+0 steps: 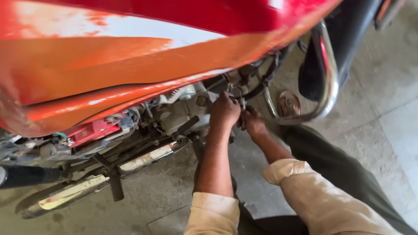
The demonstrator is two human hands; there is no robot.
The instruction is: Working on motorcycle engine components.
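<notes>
A red motorcycle fuel tank (143, 48) fills the top of the view, with the grey engine (180, 109) beneath it. My left hand (224, 111) reaches into the engine side, fingers curled against a part there. My right hand (251, 122) is just beside it, fingers closed near a small metal part; what it grips is hidden. Both sleeves are rolled up and beige.
A chrome exhaust pipe (100, 176) runs low on the left with a black footpeg (116, 185). A chrome crash guard (326, 78) curves at right, near a sandalled foot (289, 103) and the front tyre (339, 48). The floor is grey concrete slabs (383, 113).
</notes>
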